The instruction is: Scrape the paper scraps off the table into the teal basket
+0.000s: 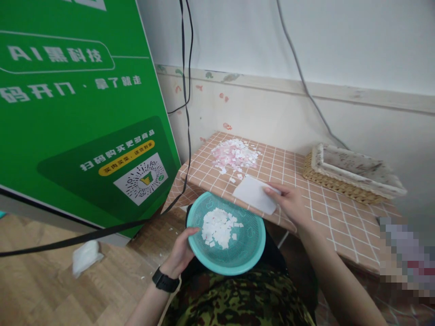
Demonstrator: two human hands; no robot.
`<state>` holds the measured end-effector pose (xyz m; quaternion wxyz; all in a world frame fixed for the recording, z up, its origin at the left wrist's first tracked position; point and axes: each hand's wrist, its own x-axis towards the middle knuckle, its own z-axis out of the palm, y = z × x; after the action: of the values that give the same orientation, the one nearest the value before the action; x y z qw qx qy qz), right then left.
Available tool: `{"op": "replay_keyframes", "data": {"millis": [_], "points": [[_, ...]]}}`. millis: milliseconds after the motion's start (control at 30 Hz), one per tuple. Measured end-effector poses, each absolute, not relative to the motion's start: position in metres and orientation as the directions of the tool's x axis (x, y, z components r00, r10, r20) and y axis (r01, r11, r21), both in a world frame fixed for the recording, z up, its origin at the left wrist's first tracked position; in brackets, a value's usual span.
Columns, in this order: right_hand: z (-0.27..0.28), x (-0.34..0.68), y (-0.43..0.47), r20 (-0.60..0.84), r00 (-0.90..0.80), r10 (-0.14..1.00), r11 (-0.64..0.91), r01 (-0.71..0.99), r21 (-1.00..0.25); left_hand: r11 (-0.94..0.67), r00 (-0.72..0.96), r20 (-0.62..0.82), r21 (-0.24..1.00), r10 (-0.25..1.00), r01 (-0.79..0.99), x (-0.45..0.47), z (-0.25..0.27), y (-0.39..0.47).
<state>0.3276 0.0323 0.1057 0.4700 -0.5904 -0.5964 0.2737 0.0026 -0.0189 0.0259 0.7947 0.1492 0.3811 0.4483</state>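
My left hand grips the left rim of a turquoise plastic colander, held at the table edge over my lap. Inside it lies a heap of small white paper pieces. Between the thumb and fingers of my right hand is a white sheet of paper or card, lying flat by the table's front edge above the colander. Just beyond the sheet, a pile of white and pinkish paper scraps is spread on the tablecloth, with a few loose bits near the sheet.
A checked brown cloth covers the table. On its right stands a lined wicker basket. A green cabinet rises at left, and a black cable hangs before it. A white plastic packet lies on the floor.
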Motion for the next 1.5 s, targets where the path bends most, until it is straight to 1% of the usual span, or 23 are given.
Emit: {"op": "replay_keyframes", "data": {"millis": [67, 100, 133, 267, 400, 533, 700, 800, 1100, 1267, 1300, 1333, 1367, 1433, 1500], "points": [[0.109, 0.354, 0.046, 0.364, 0.360, 0.859, 0.135, 0.526, -0.840, 0.557, 0.301, -0.482, 0.578, 0.823, -0.596, 0.001, 0.026, -0.019], [0.110, 0.367, 0.053, 0.401, 0.399, 0.825, 0.122, 0.566, -0.815, 0.557, 0.296, -0.487, 0.580, 0.822, -0.595, 0.000, 0.027, -0.019], [0.110, 0.378, 0.060, 0.416, 0.405, 0.814, 0.109, 0.597, -0.795, 0.556, 0.290, -0.490, 0.581, 0.822, -0.595, 0.000, 0.026, -0.019], [0.106, 0.398, 0.077, 0.439, 0.300, 0.847, 0.108, 0.711, -0.694, 0.555, 0.287, -0.494, 0.568, 0.821, -0.608, -0.002, 0.026, -0.018], [0.106, 0.394, 0.077, 0.454, 0.206, 0.867, 0.156, 0.753, -0.639, 0.555, 0.276, -0.508, 0.556, 0.816, -0.619, -0.003, 0.028, -0.018], [0.112, 0.393, 0.077, 0.419, 0.104, 0.902, 0.198, 0.763, -0.615, 0.549, 0.248, -0.519, 0.574, 0.818, -0.608, -0.006, 0.029, -0.018], [0.117, 0.395, 0.078, 0.403, 0.028, 0.915, 0.246, 0.753, -0.611, 0.541, 0.250, -0.503, 0.593, 0.827, -0.596, -0.007, 0.029, -0.017], [0.122, 0.397, 0.074, 0.354, -0.019, 0.935, 0.255, 0.729, -0.635, 0.545, 0.247, -0.509, 0.598, 0.825, -0.588, -0.007, 0.029, -0.017], [0.141, 0.410, 0.036, 0.135, -0.217, 0.967, 0.249, 0.683, -0.687, 0.549, 0.261, -0.500, 0.608, 0.826, -0.573, -0.008, 0.030, -0.016], [0.158, 0.427, 0.012, -0.096, -0.393, 0.915, 0.205, 0.656, -0.727, 0.537, 0.228, -0.509, 0.617, 0.830, -0.575, -0.011, 0.026, -0.013], [0.160, 0.430, 0.010, -0.110, -0.389, 0.914, 0.191, 0.656, -0.730, 0.534, 0.225, -0.508, 0.619, 0.831, -0.576, -0.011, 0.025, -0.013], [0.160, 0.431, 0.010, -0.093, -0.360, 0.928, 0.180, 0.655, -0.734, 0.531, 0.224, -0.505, 0.621, 0.833, -0.576, -0.011, 0.025, -0.013], [0.158, 0.431, 0.011, -0.044, -0.302, 0.952, 0.172, 0.651, -0.740, 0.527, 0.224, -0.500, 0.624, 0.836, -0.577, -0.011, 0.024, -0.013], [0.150, 0.426, 0.019, 0.093, -0.130, 0.987, 0.155, 0.639, -0.754, 0.523, 0.223, -0.495, 0.627, 0.840, -0.578, -0.011, 0.024, -0.013], [0.139, 0.416, 0.032, 0.232, 0.053, 0.971, 0.149, 0.629, -0.763, 0.526, 0.225, -0.496, 0.627, 0.838, -0.575, -0.012, 0.025, -0.014]]}}
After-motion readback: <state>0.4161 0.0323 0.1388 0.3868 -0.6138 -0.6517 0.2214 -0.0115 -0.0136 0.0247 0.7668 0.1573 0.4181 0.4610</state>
